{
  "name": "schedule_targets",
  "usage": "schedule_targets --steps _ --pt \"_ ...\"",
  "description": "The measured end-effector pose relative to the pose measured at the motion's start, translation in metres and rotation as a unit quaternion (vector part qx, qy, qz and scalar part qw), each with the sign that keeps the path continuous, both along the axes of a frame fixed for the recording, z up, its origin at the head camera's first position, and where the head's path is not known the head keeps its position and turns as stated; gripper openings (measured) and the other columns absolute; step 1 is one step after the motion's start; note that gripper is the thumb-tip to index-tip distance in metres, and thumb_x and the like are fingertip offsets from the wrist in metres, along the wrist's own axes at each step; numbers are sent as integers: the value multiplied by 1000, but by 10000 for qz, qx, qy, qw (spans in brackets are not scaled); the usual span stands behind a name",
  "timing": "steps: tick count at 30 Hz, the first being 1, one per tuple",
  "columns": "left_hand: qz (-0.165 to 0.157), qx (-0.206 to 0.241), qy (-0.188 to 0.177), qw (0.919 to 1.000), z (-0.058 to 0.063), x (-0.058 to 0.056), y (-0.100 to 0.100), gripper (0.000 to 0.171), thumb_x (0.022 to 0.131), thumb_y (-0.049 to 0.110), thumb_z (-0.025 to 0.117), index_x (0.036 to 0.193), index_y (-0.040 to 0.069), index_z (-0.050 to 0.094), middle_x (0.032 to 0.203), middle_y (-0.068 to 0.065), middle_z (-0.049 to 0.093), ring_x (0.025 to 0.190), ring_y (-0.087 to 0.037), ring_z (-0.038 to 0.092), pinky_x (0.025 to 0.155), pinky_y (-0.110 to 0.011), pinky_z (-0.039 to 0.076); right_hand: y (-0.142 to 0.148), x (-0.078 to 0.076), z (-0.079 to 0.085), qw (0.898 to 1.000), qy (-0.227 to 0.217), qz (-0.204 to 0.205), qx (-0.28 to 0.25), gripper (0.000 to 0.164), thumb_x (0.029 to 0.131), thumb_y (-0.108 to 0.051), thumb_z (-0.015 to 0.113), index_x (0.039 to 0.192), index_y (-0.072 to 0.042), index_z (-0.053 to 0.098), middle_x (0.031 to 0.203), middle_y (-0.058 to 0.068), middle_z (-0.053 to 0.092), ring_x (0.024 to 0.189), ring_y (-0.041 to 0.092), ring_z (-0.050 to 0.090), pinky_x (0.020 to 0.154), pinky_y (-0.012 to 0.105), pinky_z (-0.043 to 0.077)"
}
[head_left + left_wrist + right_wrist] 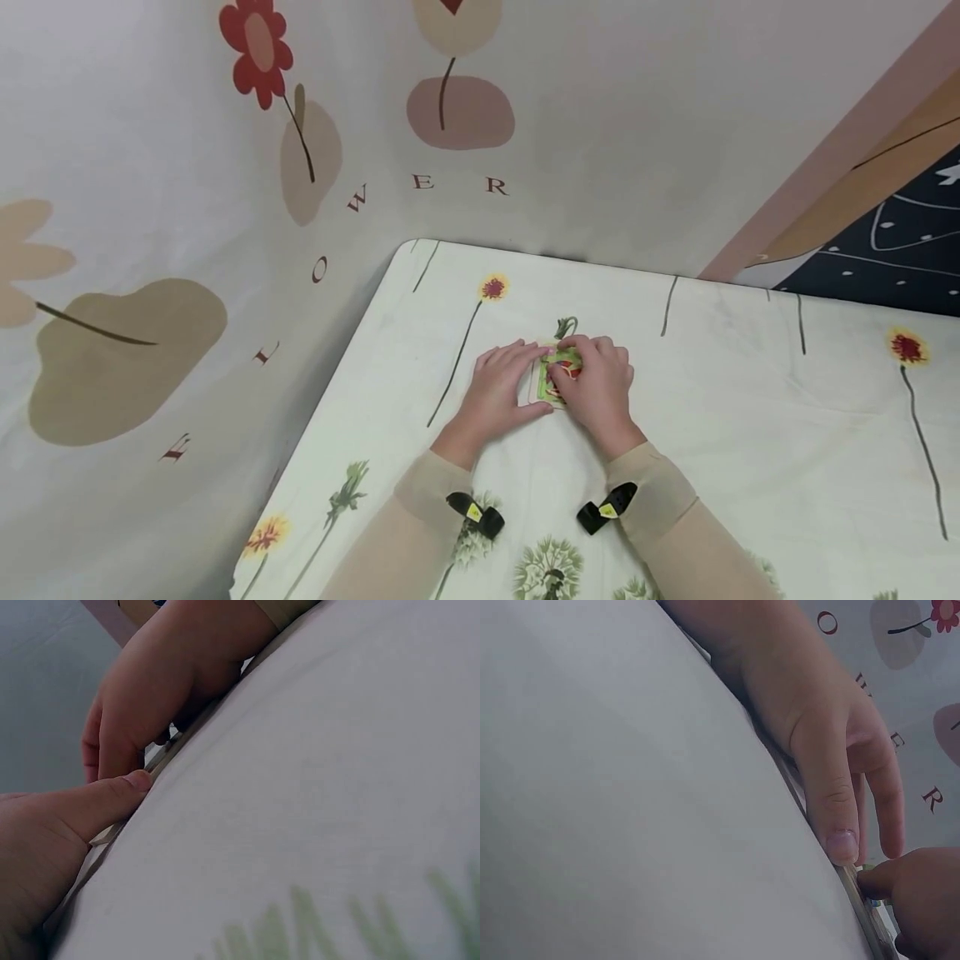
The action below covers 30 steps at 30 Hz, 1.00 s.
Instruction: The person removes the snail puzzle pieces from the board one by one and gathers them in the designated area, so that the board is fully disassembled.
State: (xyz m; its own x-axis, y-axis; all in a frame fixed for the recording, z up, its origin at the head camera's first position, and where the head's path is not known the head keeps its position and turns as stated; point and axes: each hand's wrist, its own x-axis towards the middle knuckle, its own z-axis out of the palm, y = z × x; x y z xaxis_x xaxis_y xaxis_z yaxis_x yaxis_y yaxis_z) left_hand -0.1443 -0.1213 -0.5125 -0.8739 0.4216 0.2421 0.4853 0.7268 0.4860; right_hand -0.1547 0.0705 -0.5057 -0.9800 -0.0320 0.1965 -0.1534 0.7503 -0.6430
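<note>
A small flat square puzzle board (pixel 542 392), pale at its rim with a green, red and yellow picture, lies on the cloth-covered table. My left hand (pixel 495 392) holds it from the left, fingers at its far edge and thumb along its near edge. My right hand (pixel 603 387) reaches over from the right with bent fingers. Its thumb and index finger pinch a red puzzle piece (pixel 572 367) on the picture, partly hidden under the hand. In the right wrist view the left thumb (pixel 841 844) presses on the board's edge (pixel 862 911), seen nearly side-on.
A white cloth with printed flowers covers the table (pixel 750 433). Its far edge meets a hanging fabric wall (pixel 637 150) with flower shapes and letters, and more fabric stands on the left. Small black cameras (pixel 480 517) are strapped to both wrists.
</note>
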Motion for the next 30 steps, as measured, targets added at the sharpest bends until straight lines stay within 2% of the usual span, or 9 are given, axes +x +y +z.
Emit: schedule_targets --steps 4,8,13,21,26,30 --pt "-2 -31 5 10000 0 0 0 84 85 43 92 156 22 54 158 -4 55 151 -27 43 119 -55 30 1 -1 -2 9996 213 40 -163 35 91 -24 85 122 -12 73 122 14 69 111 40 48 95 62 32" --pt "58 -86 -46 9999 0 -1 0 89 84 44 92 158 17 51 158 -3 54 151 -27 43 120 -55 30 1 -1 -2 9989 364 108 -282 35 90 -22 86 121 -11 75 113 7 77 103 34 49 94 59 31" --pt "145 -142 -159 9997 1 -1 0 93 84 46 92 160 16 47 159 -2 53 151 -26 42 121 -54 29 0 0 -1 9984 368 135 -396 36 88 -22 87 121 -12 78 106 4 78 98 29 48 91 55 30" --pt "198 -196 -285 9992 2 -1 -1 96 84 47 91 162 16 44 161 -2 52 152 -25 41 122 -52 28 1 -1 -1 9954 480 314 -766 41 86 -15 90 125 -9 79 117 9 78 101 31 50 92 55 34" --pt "199 -229 -348 9989 4 -3 0 97 84 47 92 162 16 44 161 -2 52 152 -24 40 123 -51 27 3 -2 -2 9955 610 337 -648 42 86 -13 90 126 -8 79 118 10 79 101 33 54 90 55 37" --pt "210 -218 -454 9985 4 -2 1 97 84 47 91 163 17 44 162 -3 51 153 -24 39 123 -51 26 4 -1 -1 9966 506 341 -556 42 89 -14 89 129 -8 78 109 8 80 99 32 55 88 54 37"
